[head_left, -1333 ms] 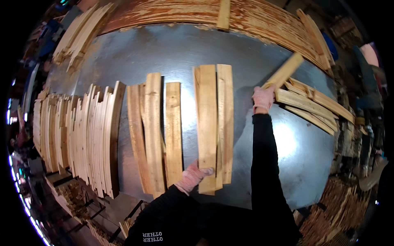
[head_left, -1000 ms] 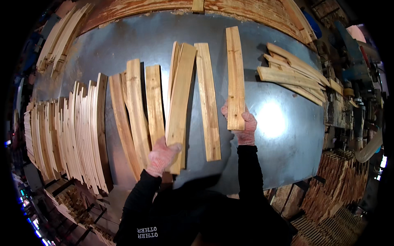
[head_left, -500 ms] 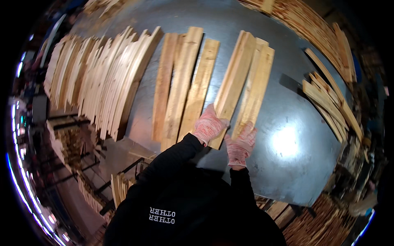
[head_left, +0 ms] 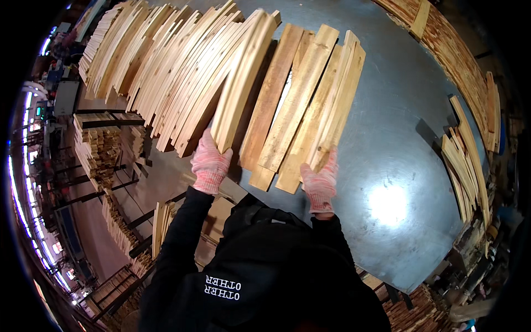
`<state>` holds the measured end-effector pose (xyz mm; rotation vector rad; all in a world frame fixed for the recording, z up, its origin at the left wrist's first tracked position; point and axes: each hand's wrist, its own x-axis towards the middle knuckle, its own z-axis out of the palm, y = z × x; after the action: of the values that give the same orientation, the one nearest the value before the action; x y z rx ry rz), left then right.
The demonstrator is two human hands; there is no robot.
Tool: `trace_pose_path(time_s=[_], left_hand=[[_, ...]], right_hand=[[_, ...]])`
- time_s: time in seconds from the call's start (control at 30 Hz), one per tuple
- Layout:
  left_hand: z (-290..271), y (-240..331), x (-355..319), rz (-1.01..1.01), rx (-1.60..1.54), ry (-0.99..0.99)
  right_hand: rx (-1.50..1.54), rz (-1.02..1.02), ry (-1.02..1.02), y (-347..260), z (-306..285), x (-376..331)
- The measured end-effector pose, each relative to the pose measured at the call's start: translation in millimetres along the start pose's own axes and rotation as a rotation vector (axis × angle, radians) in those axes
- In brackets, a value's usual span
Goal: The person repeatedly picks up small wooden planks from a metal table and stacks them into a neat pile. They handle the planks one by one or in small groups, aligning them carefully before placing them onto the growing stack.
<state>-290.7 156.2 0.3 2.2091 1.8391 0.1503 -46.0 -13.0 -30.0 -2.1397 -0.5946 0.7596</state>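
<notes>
Both my hands wear pink-and-white knit gloves. My left hand is closed around the near end of a pale wooden board, which stands tilted beside a long row of boards on the left. My right hand grips the near end of another wooden board. That board lies along the right side of several flat, browner boards in the middle. Its far end points away from me.
The boards lie on a shiny grey metal table. Offcut strips sit by its right edge, with a large wood stack beyond. Racks of stacked timber stand at the lower left, past the table's near edge.
My left hand has carried its board leftward over the flat boards to the row. My right hand has brought its board left against the flat boards. The view has shifted.
</notes>
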Motion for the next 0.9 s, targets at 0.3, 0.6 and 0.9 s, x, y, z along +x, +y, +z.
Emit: trace_pose_path(time_s=[0.3,0.6,0.9], left_hand=[[12,-7,-3,0.239,0.121,0.048],[51,110,-13,0.299,0.035,-0.353],[50,107,-23,0.192,-0.249,-0.353]], right_hand=[[-0.429,0.125,0.040,-51,28,29],[-0.525,0.194,0.022,-74,44,28],[-0.220,0.170,0.011,-17,-27,31]])
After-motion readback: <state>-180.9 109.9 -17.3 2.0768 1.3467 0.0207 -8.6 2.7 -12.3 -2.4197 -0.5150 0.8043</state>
